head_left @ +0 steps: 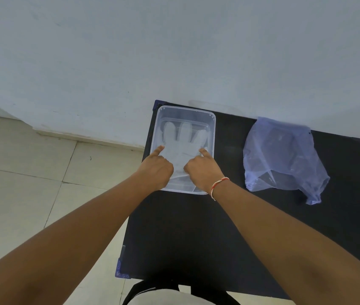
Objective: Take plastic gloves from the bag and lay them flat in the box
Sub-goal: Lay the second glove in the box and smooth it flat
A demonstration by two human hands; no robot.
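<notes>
A clear plastic box stands at the far left of a black table. A translucent plastic glove lies spread flat inside it, fingers pointing away from me. Both my hands are in the box, over the glove's palm. My left hand has its index finger stretched out, pressing the glove's left edge, with the other fingers curled. My right hand does the same at the glove's right edge. To the right of the box lies a crumpled bluish plastic bag, apart from both hands.
The black table sits against a pale wall. Tiled floor lies to the left of the table. A dark strap shows at the bottom edge, near my body.
</notes>
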